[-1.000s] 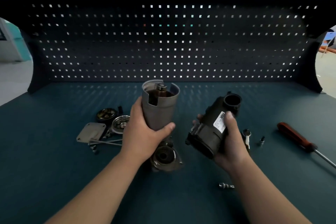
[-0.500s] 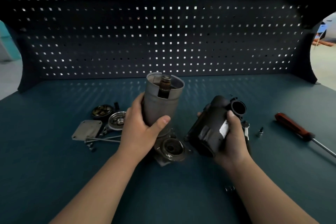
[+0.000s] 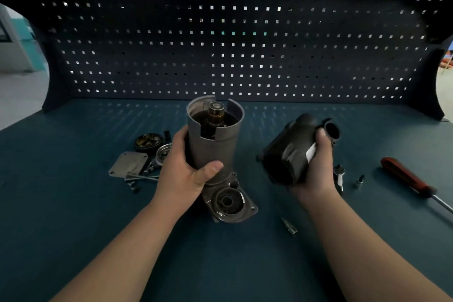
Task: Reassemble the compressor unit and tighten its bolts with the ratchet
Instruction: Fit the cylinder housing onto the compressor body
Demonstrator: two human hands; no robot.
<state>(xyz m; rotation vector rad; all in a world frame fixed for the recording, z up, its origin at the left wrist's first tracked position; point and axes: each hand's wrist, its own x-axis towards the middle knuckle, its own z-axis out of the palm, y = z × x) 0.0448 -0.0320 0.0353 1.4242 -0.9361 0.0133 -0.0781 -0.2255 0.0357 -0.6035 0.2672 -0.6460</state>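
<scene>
- Left hand (image 3: 182, 174) fingers curled round grey motor cylinder (image 3: 213, 140), upright over bench (image 3: 73, 216).
- Right hand (image 3: 316, 169) fingers grip black housing (image 3: 286, 154), tilted, apart from cylinder.
- Ratchet (image 3: 339, 176) lies just right of it.

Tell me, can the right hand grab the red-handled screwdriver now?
Probably not yet: the right hand is full, gripping the black chunky housing. The red-handled screwdriver lies uncovered on the table to its right, so putting the housing down first should do it.
</scene>
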